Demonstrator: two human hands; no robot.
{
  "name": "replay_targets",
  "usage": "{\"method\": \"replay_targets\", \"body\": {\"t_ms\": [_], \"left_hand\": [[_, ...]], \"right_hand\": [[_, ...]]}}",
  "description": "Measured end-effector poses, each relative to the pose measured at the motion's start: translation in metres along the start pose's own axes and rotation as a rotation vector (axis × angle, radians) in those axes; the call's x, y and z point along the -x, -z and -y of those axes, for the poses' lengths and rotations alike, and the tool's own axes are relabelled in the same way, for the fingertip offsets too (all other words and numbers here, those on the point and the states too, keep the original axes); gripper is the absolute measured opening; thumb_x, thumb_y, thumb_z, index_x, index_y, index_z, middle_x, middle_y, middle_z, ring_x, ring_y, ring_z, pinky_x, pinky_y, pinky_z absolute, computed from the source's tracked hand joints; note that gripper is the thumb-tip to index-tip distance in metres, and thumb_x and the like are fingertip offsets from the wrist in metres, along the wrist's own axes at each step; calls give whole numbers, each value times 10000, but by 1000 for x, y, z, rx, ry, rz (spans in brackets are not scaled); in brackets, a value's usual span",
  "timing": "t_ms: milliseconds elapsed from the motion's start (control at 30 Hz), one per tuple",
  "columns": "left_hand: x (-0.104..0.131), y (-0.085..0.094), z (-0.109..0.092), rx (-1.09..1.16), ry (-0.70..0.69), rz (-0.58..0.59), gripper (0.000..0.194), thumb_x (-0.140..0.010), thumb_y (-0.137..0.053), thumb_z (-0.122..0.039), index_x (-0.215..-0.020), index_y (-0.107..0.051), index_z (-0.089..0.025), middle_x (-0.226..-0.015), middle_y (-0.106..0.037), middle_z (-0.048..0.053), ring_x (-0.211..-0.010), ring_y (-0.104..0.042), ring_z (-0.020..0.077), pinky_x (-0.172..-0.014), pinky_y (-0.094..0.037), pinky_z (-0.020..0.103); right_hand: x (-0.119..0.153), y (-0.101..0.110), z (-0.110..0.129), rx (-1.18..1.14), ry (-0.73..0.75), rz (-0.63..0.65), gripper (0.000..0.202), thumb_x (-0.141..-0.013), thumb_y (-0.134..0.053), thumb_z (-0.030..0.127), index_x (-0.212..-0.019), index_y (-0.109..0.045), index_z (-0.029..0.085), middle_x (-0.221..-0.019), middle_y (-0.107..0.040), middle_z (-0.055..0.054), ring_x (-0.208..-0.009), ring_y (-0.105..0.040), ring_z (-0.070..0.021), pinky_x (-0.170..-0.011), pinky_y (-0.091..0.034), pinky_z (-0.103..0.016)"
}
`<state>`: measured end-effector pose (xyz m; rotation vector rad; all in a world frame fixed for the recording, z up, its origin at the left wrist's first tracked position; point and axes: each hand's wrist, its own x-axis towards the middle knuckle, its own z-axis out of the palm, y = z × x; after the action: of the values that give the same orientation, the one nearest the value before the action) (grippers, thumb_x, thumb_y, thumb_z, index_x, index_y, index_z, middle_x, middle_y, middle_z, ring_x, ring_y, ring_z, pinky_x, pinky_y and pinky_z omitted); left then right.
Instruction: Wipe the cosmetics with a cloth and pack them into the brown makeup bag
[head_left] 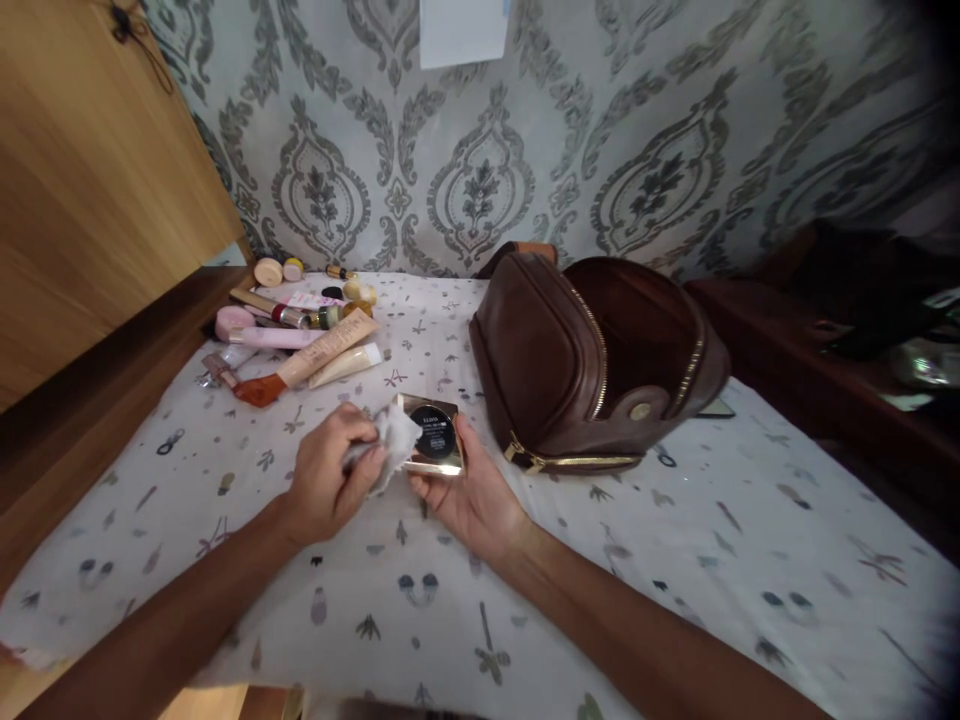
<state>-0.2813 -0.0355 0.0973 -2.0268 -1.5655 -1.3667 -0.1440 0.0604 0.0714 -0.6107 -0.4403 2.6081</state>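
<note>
A wall (480, 160) papered in grey damask rises behind a surface spread with a white patterned cloth (585, 520), a wooden cabinet (97, 150) at its left; on the cloth stands a brown bag (532, 345), unzipped and gaping, its dark inside showing no contents I can make out; across from it lies a heap of cosmetics, among them a peach tube (330, 347) with an orange cap and a smaller cream tube (346, 364) just beside it.

Nearest me, the person's right hand (480, 495) has its grip closed about the edges of a gold-rimmed compact (433, 432), held up between bag and heap; the left hand (331, 472) has its grip bunched tight on a crumpled white wipe (396, 440), which meets the compact's near-left side; wiping looks under way, by my judgement, and unfinished on this piece; which of the heaped items are done or left, I cannot tell.

The compact's round black label (433, 438) carries pale print, its top line perhaps "ELDAS", the rest too small to read; the peach tube's lettering is likewise illegible.
</note>
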Motion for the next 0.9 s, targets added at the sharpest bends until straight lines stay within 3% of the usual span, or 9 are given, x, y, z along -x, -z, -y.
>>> {"method": "replay_targets", "body": {"t_ms": [133,300,500,567,667,767,900], "left_hand": [[0,-1,-3,-71,-158,169,88,-901,-541,-146,-954,-507,-208,-765,-557,18,-673,-541,156,-602,-453,259],[0,-1,0,-68,-81,88,115,-891,-531,-112,-950,-522,-210,-758,-603,20,-708,-588,165,-663,-485,266],[-1,2,-2,-110,-21,56,80,-882,-542,-160,-946,-530,-207,-767,-612,22,-685,-593,161,-625,-485,265],[-1,1,-8,-159,-88,62,148,-881,-548,-145,-1019,-540,-196,-801,-639,47,-723,-611,177,-648,-501,276],[-2,-2,-17,-276,-312,88,256,-883,-572,-118,-1133,-539,-158,-860,-682,89,-786,-621,203,-707,-512,305],[-2,-7,-24,-486,-501,162,201,-912,-529,-103,-1098,-593,-141,-887,-697,91,-783,-616,196,-735,-498,309],[-5,-11,-29,-635,-556,230,228,-945,-441,-80,-1020,-631,-181,-837,-687,39,-727,-600,161,-711,-475,293]], "right_hand": [[1,-5,4,-45,4,-41,470,-1040,-350,441,-879,-695,166,-688,-706,-15,-569,-614,-138,-633,-553,-285],[4,-8,9,-92,-60,35,497,-1044,-290,476,-962,-688,190,-802,-738,-24,-690,-650,-163,-731,-550,-333],[3,-5,14,-81,-39,130,430,-1045,-311,438,-1035,-676,210,-934,-750,-37,-801,-666,-179,-815,-540,-364],[2,-5,15,-87,-36,144,435,-1048,-301,438,-1042,-671,211,-942,-749,-32,-802,-670,-172,-823,-541,-348],[3,-6,15,-96,-78,152,488,-1056,-271,442,-999,-673,172,-859,-741,-28,-745,-673,-150,-770,-549,-284],[5,-6,12,-99,-135,138,525,-1060,-259,445,-958,-677,145,-790,-727,-21,-715,-672,-121,-742,-545,-229],[6,-4,7,-53,-185,75,481,-1040,-335,479,-1011,-675,140,-853,-737,-35,-785,-683,-123,-783,-536,-226]]}}
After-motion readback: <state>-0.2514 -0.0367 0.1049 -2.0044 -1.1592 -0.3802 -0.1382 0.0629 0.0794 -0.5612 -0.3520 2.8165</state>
